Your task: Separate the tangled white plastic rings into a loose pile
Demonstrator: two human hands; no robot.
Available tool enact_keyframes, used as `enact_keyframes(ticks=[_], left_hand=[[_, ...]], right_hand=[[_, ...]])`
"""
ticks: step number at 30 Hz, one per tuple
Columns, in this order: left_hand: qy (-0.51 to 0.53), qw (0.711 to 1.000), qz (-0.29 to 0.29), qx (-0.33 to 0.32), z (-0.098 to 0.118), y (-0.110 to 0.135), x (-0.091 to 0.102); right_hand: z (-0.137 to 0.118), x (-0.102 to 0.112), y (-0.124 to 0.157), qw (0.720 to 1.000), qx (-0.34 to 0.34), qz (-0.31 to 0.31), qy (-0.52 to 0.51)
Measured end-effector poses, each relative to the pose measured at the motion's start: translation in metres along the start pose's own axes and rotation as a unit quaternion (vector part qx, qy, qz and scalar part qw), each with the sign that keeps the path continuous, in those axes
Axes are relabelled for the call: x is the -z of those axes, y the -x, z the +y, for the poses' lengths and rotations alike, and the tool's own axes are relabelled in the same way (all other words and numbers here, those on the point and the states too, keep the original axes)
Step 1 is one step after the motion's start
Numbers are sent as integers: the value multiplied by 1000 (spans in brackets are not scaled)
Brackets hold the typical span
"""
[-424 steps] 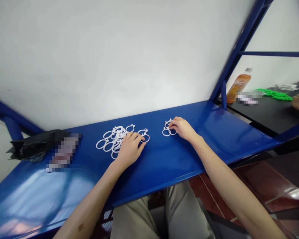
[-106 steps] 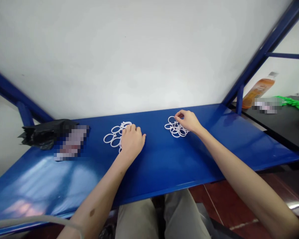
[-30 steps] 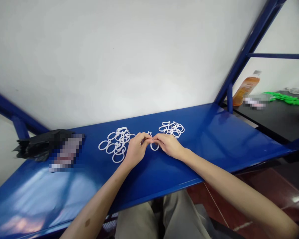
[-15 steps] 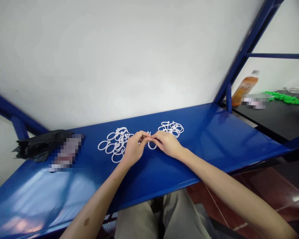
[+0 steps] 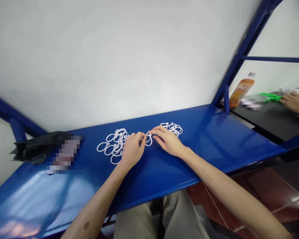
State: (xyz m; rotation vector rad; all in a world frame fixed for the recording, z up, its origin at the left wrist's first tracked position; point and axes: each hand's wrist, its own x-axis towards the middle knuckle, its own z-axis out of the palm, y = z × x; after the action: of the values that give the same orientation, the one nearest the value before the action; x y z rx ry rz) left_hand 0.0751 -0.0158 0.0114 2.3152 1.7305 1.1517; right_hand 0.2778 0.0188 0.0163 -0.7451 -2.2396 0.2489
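A single white plastic ring with a small knob, like a curtain ring [image 5: 151, 141], is pinched between the thumb and fingers of my left hand [image 5: 134, 148]. My right hand [image 5: 168, 140] is just right of that ring, its thumb and fingers apart, the fingertips close to the ring's top. Whether they touch it I cannot tell. Left of my left hand lies a loose pile of similar white rings [image 5: 110, 150], partly hidden by the hand. Behind my right hand sits a second cluster of white rings [image 5: 178, 128], also partly covered.
The blue table [image 5: 201, 132] meets a pale wall. A black plastic bag [image 5: 37, 147] and a blurred-out item [image 5: 67, 154] lie at left. On a dark table at right are an orange bottle [image 5: 242, 91], green pieces [image 5: 271, 97] and another person's hand [image 5: 294, 101].
My right hand has opened and drawn slightly away from my left. The ring has shifted slightly left, still in my left fingers. At right, another person's hand has come further into view.
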Motion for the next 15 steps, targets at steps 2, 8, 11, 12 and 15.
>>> enact_keyframes(ticks=[2, 8, 11, 12, 15], left_hand=[[-16, 1000, -7, -15, 0, 0, 0], [-26, 1000, 10, 6, 0, 0, 0], [-50, 999, 9, 9, -2, 0, 0], [-68, 998, -5, 4, -2, 0, -1], [-124, 990, -59, -7, -6, 1, -5]], right_hand=[[1, 0, 1, 999, 28, -4, 28], [13, 5, -3, 996, 7, 32, 79], [42, 19, -5, 980, -126, 122, 97], [56, 25, -4, 967, -179, 145, 108], [92, 38, -1, 936, -313, 141, 83]])
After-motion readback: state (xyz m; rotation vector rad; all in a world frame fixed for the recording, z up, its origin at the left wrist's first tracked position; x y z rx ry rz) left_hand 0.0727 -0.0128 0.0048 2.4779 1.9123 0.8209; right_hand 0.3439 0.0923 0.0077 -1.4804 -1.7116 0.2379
